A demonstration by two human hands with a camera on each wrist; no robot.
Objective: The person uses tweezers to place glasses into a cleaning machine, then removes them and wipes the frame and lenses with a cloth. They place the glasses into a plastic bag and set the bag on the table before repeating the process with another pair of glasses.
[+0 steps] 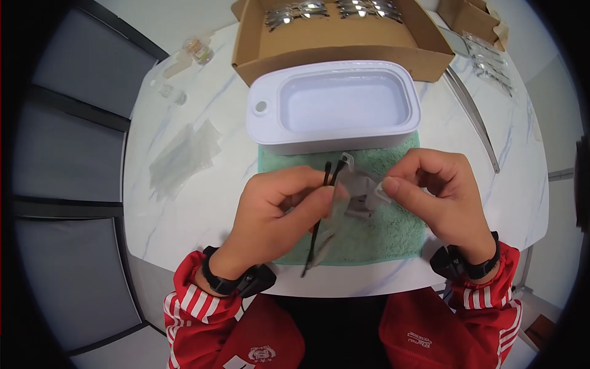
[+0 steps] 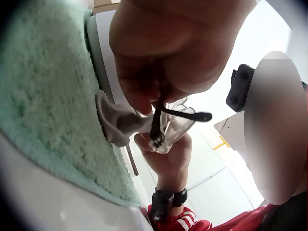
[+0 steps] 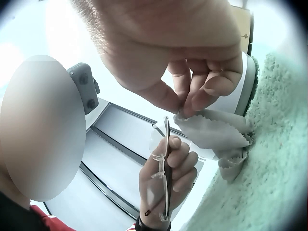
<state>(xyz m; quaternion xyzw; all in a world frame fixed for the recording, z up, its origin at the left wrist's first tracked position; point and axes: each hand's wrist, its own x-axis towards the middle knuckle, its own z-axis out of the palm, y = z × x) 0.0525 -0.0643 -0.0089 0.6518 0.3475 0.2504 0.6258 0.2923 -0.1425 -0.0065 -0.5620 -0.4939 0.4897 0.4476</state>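
Note:
The left hand (image 1: 279, 209) pinches a pair of glasses with dark temples (image 1: 312, 243) above the green towel (image 1: 393, 227). In the right wrist view the clear lenses (image 3: 158, 187) stand in front of the left palm. Thumb and fingertips of the right hand (image 1: 439, 190) pinch a corner of a grey cloth (image 1: 362, 187), which hangs down to the towel. The cloth (image 3: 211, 132) has a zigzag edge in the right wrist view. Lenses and cloth are close together; whether they touch I cannot tell.
Behind the towel's front part stands a white basin (image 1: 264, 132), with a cardboard box (image 1: 246, 61) of glasses behind it. Clear plastic sleeves (image 1: 184, 160) and small bottles (image 1: 200, 50) lie or stand at the left. A metal strip (image 1: 473, 117) and bagged glasses (image 1: 491, 67) are at the right.

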